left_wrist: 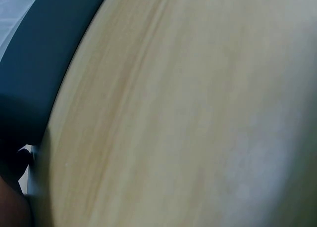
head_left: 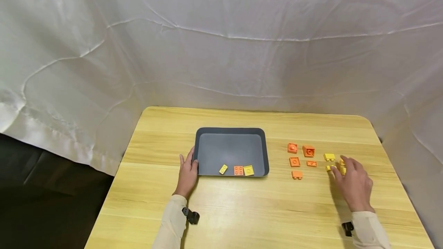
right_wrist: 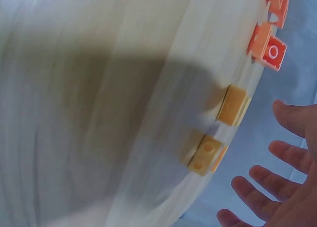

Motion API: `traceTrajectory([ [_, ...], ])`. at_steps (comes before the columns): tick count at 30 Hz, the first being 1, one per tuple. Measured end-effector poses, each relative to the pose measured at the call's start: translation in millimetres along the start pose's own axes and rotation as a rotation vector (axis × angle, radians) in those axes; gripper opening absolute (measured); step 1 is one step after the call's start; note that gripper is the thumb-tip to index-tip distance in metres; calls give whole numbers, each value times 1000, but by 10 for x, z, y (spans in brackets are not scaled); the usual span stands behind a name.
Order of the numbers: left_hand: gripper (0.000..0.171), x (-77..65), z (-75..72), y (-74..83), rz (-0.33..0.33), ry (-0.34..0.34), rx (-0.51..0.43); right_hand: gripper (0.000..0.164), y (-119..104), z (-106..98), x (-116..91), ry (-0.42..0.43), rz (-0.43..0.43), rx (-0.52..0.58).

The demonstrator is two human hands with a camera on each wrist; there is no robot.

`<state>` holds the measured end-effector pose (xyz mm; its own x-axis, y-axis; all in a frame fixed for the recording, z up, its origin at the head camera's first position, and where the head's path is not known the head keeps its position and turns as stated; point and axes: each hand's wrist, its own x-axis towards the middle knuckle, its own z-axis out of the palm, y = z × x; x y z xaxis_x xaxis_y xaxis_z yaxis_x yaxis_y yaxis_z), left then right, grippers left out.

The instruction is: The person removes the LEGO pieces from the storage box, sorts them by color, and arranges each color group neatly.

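My left hand (head_left: 187,176) grips the left rim of a dark grey tray (head_left: 230,130), its thumb at the front left corner. Inside the tray, along its front side, lie a small yellow brick (head_left: 223,169), an orange brick (head_left: 238,170) and a yellow square brick (head_left: 248,170). Over at the right, my right hand (head_left: 356,185) is above several yellow bricks (head_left: 342,170), partly hiding them. Its fingers look spread and hold nothing in the right wrist view, beside two yellow bricks (right_wrist: 203,155). Behind those sits another yellow brick (head_left: 329,157).
Between the tray and the yellow bricks lie several orange bricks (head_left: 294,162), loosely grouped on the wooden table (head_left: 242,214). A pale fabric curtain (head_left: 221,64) hangs behind the table and along its sides.
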<state>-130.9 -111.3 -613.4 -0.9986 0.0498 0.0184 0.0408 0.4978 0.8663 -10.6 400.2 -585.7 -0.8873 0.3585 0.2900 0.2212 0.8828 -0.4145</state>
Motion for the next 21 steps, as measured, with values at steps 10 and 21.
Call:
traceTrajectory([
  [10,54,1,7,-4,19,4,5,54,-228,91,-7,64,-138,11],
  [21,54,6,-5,11,44,9,6,60,-591,216,20,41,-247,37],
])
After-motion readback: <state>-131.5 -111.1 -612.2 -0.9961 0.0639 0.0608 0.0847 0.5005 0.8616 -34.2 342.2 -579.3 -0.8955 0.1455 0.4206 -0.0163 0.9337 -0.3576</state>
